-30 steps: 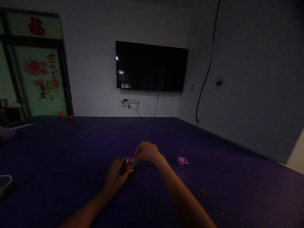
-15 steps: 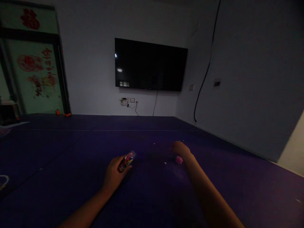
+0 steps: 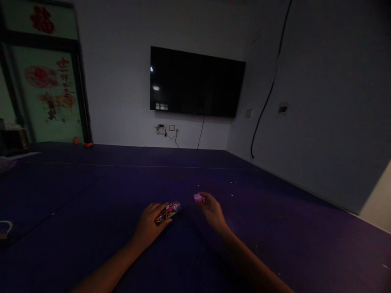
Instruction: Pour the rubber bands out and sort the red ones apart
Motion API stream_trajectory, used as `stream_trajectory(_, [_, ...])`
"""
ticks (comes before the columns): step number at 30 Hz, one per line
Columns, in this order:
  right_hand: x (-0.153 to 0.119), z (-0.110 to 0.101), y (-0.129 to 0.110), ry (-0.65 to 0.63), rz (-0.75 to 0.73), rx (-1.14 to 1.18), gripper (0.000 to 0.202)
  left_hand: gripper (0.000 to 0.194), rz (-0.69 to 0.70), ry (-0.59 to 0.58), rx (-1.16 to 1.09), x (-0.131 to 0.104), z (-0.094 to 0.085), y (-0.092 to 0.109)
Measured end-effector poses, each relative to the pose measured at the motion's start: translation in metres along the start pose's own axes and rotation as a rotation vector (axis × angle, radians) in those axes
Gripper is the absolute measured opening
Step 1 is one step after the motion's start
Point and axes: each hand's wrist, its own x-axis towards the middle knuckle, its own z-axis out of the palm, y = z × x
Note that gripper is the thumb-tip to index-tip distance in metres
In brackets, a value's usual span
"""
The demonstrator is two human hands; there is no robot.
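My left hand (image 3: 149, 224) is wrapped round a small clear container (image 3: 168, 212) packed with bright, many-coloured bits. The container lies tilted, its far end pointing up and to the right; what its contents are is too dark to tell. To its right, my right hand (image 3: 212, 211) pinches a small pink-purple piece (image 3: 198, 197) between thumb and fingers, a short gap from the container's end. Both hands are low over the dark purple-blue surface (image 3: 183, 252).
Small white scraps (image 3: 232, 195) dot the surface. At the back, orange items (image 3: 87, 144) sit by a glass door (image 3: 45, 93). A television (image 3: 197, 81) hangs on the far wall, and a black cable (image 3: 264, 106) runs down the right wall. A white curved object (image 3: 7, 226) shows at the left edge.
My right hand has moved left towards the container and now holds the pink-purple piece. The pink lump by my right wrist no longer shows there. My left hand has tilted the container flatter.
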Motion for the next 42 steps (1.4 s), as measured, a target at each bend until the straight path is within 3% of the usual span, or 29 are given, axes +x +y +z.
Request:
stream_trajectory(3, [-0.016,0.036,-0.009,-0.048,-0.005,0.314,0.039,0.043,0.023,-0.074,0.021,0.000,-0.003,0.003])
stream_trajectory(6, [-0.031,0.046,-0.011,-0.091,0.008,0.384,0.041,0.045,0.040,-0.108,0.028,-0.002,-0.004,0.004])
stream_trajectory(19, [-0.043,0.039,-0.016,-0.166,-0.122,0.210,0.040,0.042,0.064,-0.152,0.002,-0.004,-0.012,0.009])
stream_trajectory(30, [-0.055,0.040,-0.034,-0.215,-0.246,0.122,0.031,0.038,0.131,-0.035,0.061,-0.021,-0.032,0.019])
stream_trajectory(36, [-0.058,0.032,-0.046,-0.258,-0.332,0.123,0.033,0.036,0.109,-0.093,-0.007,-0.019,-0.035,0.028])
stream_trajectory(42, [-0.060,0.028,-0.039,-0.196,-0.210,0.027,0.030,0.039,0.198,-0.088,0.023,-0.017,-0.033,0.031])
